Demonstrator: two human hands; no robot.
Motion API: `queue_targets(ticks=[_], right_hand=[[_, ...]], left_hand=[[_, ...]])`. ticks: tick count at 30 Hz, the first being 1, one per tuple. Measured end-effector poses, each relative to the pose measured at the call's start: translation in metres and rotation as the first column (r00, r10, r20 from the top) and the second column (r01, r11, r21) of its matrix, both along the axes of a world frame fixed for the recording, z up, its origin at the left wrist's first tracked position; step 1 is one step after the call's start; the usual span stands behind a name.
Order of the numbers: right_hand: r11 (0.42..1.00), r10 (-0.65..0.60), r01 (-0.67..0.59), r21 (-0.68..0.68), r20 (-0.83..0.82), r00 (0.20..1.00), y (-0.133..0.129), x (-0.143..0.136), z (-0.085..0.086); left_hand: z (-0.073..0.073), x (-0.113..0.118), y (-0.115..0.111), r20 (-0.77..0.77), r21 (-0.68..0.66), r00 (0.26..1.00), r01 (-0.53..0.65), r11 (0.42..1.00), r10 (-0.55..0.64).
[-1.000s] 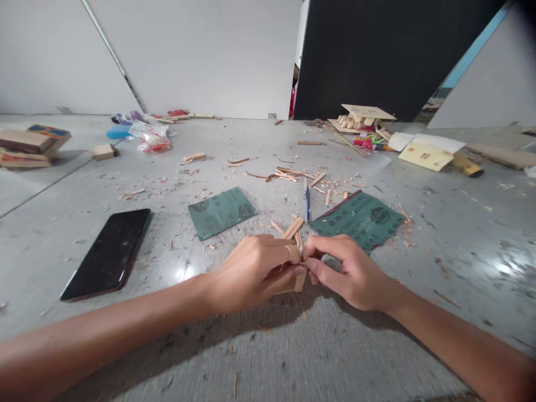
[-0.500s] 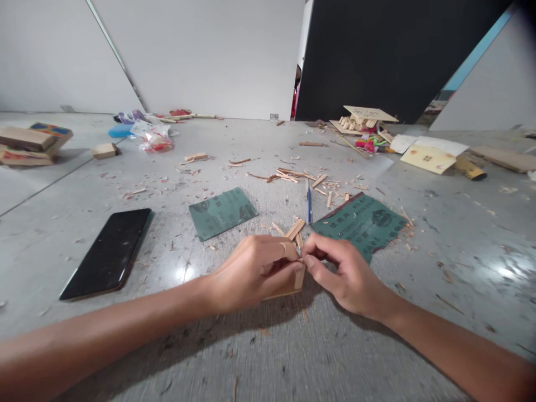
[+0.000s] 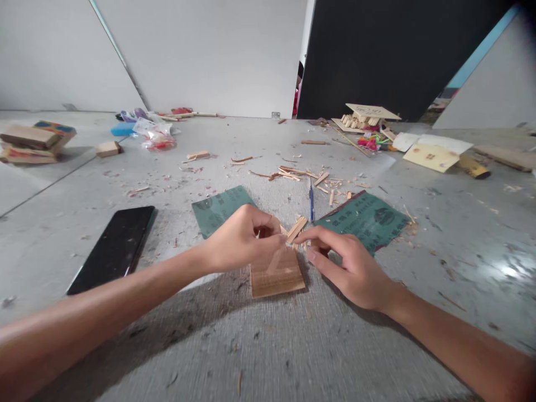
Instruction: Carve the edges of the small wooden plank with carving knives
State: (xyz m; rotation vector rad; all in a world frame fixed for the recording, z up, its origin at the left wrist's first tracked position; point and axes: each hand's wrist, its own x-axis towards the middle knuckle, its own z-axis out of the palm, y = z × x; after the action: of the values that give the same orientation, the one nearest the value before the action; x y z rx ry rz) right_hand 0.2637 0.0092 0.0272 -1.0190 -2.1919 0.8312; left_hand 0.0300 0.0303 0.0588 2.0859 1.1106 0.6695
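Note:
A small brown wooden board (image 3: 278,276) lies on the grey floor in front of me, with a paler strip on its face. Above its far edge hovers my left hand (image 3: 243,240), thumb and fingertips pinched together; whatever they hold is too small to make out. My right hand (image 3: 349,268) is just right of the board, index finger stretched toward the short wood strips (image 3: 296,229) behind it, thumb apart from the fingers. I see nothing held in it. Beyond the strips lies a blue pen-like tool (image 3: 311,204).
Green sandpaper sheets lie left (image 3: 226,209) and right (image 3: 368,220) of the strips. A black phone (image 3: 113,248) is at the left. Wood shavings (image 3: 288,173) scatter behind. Farther back are wood blocks (image 3: 31,137), plastic bags (image 3: 154,134) and a small stick model (image 3: 364,117).
My left hand has lifted off the board and shifted slightly left and away from me, uncovering the board. My right index finger has stretched out from a pinch.

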Motion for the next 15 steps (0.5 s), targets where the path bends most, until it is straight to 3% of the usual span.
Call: queue_targets(ticks=[4, 9, 15], right_hand=[[0.999, 0.02, -0.021, 0.028, 0.057, 0.998, 0.001, 0.002, 0.0], [0.988, 0.128, -0.137, 0.071, 0.12, 0.985, -0.001, 0.003, 0.0], [0.972, 0.161, -0.177, 0.156, 0.112, 0.981, -0.002, -0.001, 0.001]], left_hand=[[0.011, -0.018, 0.019, -0.123, -0.001, 0.991, -0.062, 0.998, 0.062], [0.02, -0.052, 0.05, -0.305, -0.016, 0.945, -0.126, 0.992, 0.115], [0.02, -0.085, 0.075, -0.449, -0.01, 0.878, -0.187, 0.982, 0.163]])
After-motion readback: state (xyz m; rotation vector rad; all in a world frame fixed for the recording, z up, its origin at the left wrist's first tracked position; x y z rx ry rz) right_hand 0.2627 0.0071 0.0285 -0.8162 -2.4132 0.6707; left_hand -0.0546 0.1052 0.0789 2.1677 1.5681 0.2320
